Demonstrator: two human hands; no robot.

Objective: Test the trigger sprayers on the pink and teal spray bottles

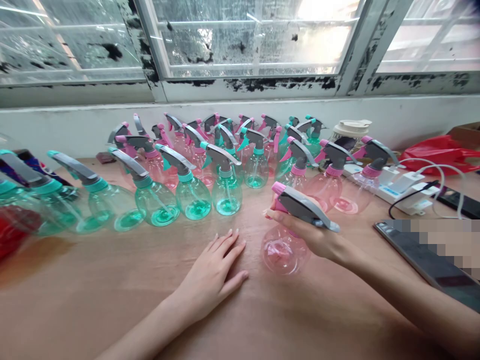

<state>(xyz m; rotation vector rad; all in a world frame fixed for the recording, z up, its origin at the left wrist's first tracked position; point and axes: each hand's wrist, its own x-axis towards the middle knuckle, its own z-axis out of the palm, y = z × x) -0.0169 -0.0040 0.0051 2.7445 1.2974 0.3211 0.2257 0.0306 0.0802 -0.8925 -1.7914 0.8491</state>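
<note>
My right hand (318, 237) is wrapped round the neck and trigger of a pink spray bottle (281, 255), whose clear pink body is tilted a little. Its head is grey with a pink nozzle that points left. Flat on the wooden table (240, 320), my left hand (213, 270) lies with its fingers stretched out, holding nothing. Just beyond it stands a green spray bottle (227, 197), one of several in a row running left. Behind my right hand is another pink spray bottle (326, 187).
More pink and green spray bottles crowd the back by the wall. On the right are a lidded cup (348, 132), a red plastic bag (438, 155), a white power strip (401, 192) with cables, and a phone (416, 255). Something red (15, 230) sits at the left edge.
</note>
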